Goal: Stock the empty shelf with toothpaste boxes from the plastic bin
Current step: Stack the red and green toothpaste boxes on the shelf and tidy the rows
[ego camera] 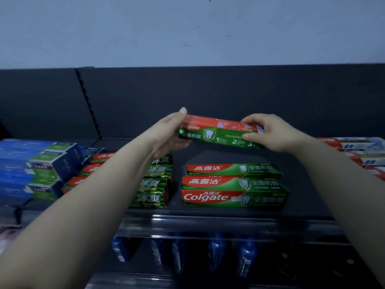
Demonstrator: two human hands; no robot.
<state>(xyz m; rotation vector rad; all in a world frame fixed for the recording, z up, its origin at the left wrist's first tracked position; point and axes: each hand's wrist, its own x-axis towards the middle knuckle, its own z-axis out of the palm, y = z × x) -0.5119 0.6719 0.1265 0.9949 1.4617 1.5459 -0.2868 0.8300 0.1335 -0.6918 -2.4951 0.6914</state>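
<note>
Above the dark shelf [208,157], our left hand [166,134] and right hand [273,134] pinch the red-and-green cardboard toothpaste box's [220,133] ends, keeping it level for stacking.

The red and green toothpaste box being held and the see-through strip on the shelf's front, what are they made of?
The red and green toothpaste box looks like thin glossy cardboard: sharp folded edges, printed faces, sheen. The see-through strip fronting the dark shelf is probably clear plastic: it glints and things behind show through.

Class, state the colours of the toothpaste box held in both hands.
Red and green toothpaste box, seen best in the head view.
</note>
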